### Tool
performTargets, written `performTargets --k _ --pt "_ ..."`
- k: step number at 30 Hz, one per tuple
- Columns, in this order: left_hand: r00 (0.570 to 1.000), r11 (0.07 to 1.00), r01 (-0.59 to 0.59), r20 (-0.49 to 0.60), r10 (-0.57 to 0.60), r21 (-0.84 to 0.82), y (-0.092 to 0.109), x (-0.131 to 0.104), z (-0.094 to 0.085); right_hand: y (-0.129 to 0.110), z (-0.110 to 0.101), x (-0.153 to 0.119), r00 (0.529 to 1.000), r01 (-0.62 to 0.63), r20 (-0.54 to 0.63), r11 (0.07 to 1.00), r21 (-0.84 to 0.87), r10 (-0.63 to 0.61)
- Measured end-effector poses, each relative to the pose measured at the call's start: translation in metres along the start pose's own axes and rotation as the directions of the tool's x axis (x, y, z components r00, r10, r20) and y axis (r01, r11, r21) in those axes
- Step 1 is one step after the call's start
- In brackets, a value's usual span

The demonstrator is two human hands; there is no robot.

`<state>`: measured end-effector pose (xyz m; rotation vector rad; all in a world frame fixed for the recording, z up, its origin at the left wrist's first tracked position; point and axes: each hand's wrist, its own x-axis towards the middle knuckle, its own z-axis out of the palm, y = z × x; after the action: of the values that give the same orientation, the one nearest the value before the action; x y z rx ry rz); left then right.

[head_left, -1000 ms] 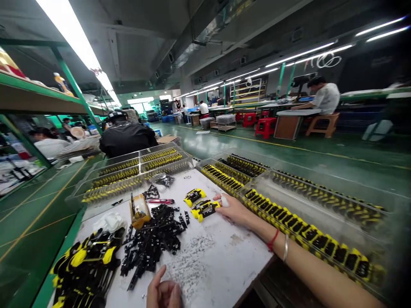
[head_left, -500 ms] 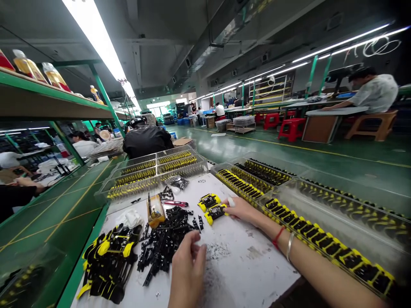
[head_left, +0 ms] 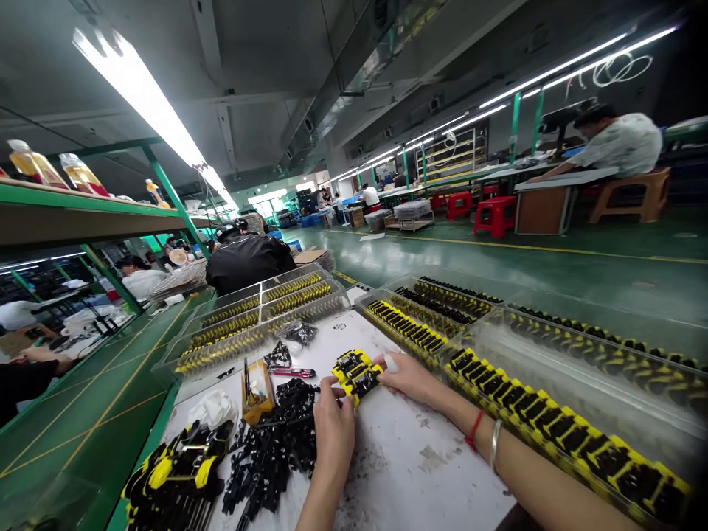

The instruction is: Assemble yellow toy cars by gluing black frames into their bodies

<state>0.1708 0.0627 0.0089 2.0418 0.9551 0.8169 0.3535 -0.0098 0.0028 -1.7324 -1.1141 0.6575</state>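
Note:
Two yellow-and-black plastic parts (head_left: 357, 372) lie side by side on the white tabletop, close together or touching. My right hand (head_left: 406, 375), with a white cover on one finger, pinches the right end of the nearer part. At the left end, the fingers of my left hand (head_left: 335, 422) close on its edge, partly hiding the thumb's contact. Just left of my left hand spreads a heap of small black plastic pieces (head_left: 276, 450). Beyond that heap is a red utility knife (head_left: 293, 372). A pile of yellow-and-black parts (head_left: 177, 472) sits at the near left.
Clear trays with rows of yellow-and-black parts stand at the right (head_left: 553, 346) and the back left (head_left: 259, 306). A yellowish box (head_left: 257, 394) holds slim tools beside a crumpled white cloth (head_left: 213, 408). A person in a black jacket (head_left: 248, 258) sits ahead.
My left hand has moved forward and taken hold of the nearer part's left end. My right hand stays at its right end. The view has shifted slightly.

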Motion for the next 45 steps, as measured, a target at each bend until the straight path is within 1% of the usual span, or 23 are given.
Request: performTargets --k 3,7,10,14,17,21,27,33,40,45 --pt "0.999 1.000 -0.007 -0.036 0.007 -0.013 0.004 0.002 0.002 -0.005 -0.002 0.000 0.999 0.025 -0.028 1.000 -0.005 -0.025" --pt "0.999 1.000 -0.017 -0.044 0.017 0.001 0.006 0.011 0.004 -0.012 -0.002 0.005 0.997 0.015 -0.072 0.998 -0.053 -0.018" --pt "0.999 1.000 -0.013 -0.039 0.014 0.019 0.003 0.018 0.004 -0.014 -0.001 0.009 0.998 0.015 -0.060 0.995 -0.101 -0.021" --pt "0.999 0.999 -0.007 -0.033 0.009 0.053 -0.002 0.024 0.003 -0.014 0.001 0.015 0.998 0.053 -0.033 0.985 -0.162 -0.059" --pt "0.999 0.997 0.008 -0.037 -0.006 0.075 -0.004 0.026 0.003 -0.013 0.002 0.018 0.995 0.082 -0.042 0.974 -0.211 -0.093" --pt "0.999 0.996 0.035 -0.032 -0.032 0.087 -0.006 0.028 0.003 -0.013 0.002 0.018 0.986 0.124 -0.071 0.955 -0.269 -0.148" --pt "0.999 0.996 0.051 -0.018 -0.049 0.080 -0.006 0.029 0.000 -0.011 0.003 0.018 0.982 0.129 -0.091 0.941 -0.314 -0.165" --pt "0.998 0.995 0.063 -0.008 -0.063 0.082 -0.002 0.029 -0.001 -0.005 0.006 0.020 0.971 0.162 -0.107 0.919 -0.360 -0.214" --pt "0.999 0.997 0.048 0.014 -0.049 0.068 -0.005 0.028 0.002 -0.002 0.007 0.021 0.971 0.153 -0.111 0.907 -0.393 -0.212" --pt "0.998 0.998 0.036 0.043 -0.038 0.045 -0.004 0.027 0.002 -0.003 0.009 0.021 0.968 0.145 -0.130 0.901 -0.409 -0.215"
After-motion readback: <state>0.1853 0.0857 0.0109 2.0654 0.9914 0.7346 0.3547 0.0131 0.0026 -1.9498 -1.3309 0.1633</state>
